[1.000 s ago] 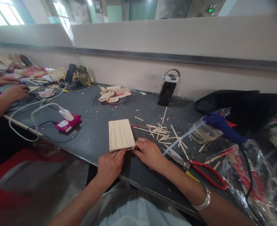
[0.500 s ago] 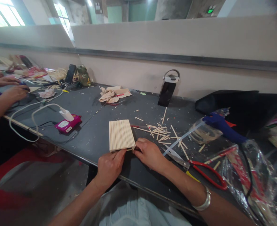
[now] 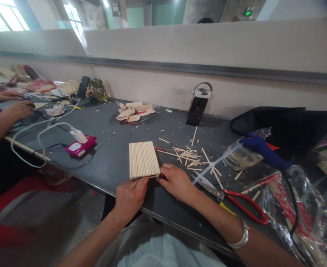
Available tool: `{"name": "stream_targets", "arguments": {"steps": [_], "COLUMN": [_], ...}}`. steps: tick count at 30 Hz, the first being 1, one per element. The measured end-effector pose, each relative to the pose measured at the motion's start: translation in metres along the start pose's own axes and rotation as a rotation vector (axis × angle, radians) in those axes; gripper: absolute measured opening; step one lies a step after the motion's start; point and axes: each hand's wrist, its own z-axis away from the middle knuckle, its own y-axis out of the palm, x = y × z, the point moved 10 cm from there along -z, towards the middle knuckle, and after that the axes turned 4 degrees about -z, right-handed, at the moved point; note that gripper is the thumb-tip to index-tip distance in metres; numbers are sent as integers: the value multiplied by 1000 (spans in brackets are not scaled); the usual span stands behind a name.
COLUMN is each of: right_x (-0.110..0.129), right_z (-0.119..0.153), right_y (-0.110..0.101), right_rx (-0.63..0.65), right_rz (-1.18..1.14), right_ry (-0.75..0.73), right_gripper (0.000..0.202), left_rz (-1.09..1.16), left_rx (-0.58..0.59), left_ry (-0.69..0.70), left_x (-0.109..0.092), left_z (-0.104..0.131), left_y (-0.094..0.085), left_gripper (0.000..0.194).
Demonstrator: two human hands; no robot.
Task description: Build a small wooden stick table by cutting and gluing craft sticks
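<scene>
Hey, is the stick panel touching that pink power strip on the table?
Apart. The head view shows a stretch of dark tabletop between the stick panel and the pink power strip on its left.

The left forearm [image 3: 92, 239] rises from the bottom edge, left of centre, to the left hand [image 3: 130, 197], back upward, fingers curled, just below the middle of the frame. The right forearm [image 3: 221, 217] slants in from the lower right; the right hand [image 3: 177, 182] points leftward, fingers bent, close beside the left.
</scene>
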Motion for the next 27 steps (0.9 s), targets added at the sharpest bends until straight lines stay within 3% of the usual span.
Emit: {"name": "stream_targets", "arguments": {"steps": [6, 10, 12, 14, 16, 18, 20, 22, 27], "right_x": [-2, -3, -1, 2, 6, 9, 11, 11, 8], "right_z": [0, 0, 0, 0, -1, -2, -2, -3, -5], "right_y": [-3, -8, -13, -20, -27, -34, -39, -45, -56], "right_rx": [-42, -96, -124, -153, -180, -205, -221, -235, -259], "right_rz": [-40, -92, -128, -168, -206, -239, -266, -288, -369], "right_ry": [-4, 0, -2, -10, -20, -23, -21, -17, 7], "right_gripper": [8, 11, 13, 15, 15, 14, 13, 11, 9], "left_rz": [32, 193, 332, 478, 752, 1067, 1388, 1640, 1743], "left_rx": [20, 26, -9, -56, -68, -31, 37, 103, 117], "left_ry": [17, 9, -154, -530, -895, -1146, -1248, -1226, -1373], "left_x": [-2, 3, 25, 66, 95, 102, 91, 77, 76], "left_z": [0, 12, 17, 26, 36, 35, 19, -4, -22], "left_y": [0, -15, -27, -32, -19, 5, 28, 41, 58], "left_gripper": [21, 35, 40, 44, 52, 57, 55, 42, 18]}}
